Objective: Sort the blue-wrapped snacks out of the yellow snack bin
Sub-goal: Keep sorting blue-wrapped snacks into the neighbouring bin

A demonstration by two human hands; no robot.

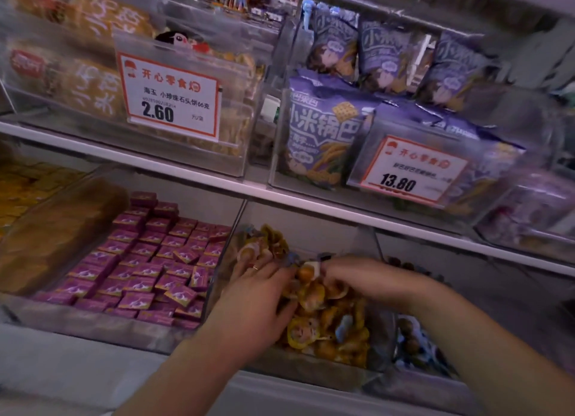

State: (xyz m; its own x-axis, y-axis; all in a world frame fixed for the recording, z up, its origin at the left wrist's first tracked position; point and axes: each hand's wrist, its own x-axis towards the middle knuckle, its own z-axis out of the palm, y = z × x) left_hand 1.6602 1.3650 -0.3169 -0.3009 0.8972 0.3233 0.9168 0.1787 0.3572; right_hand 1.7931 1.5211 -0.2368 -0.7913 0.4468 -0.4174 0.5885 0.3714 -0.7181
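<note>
Yellow-wrapped snacks (323,322) are filling the clear bin (378,338) where you are pressing your spread left hand (258,294) down and pinching a wrapper with your right hand (357,278).

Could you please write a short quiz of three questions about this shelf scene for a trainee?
1. True or false: both hands are inside the bin of yellow snacks.
2. Which price tag hangs above the purple boxes? A) 2.60 B) 13.80
3. Fill in: the ring is on the ____ hand.

Key: 1 true: left hand and right hand both reach in. 2 A, the 2.60 tag. 3 left; ring.
</note>
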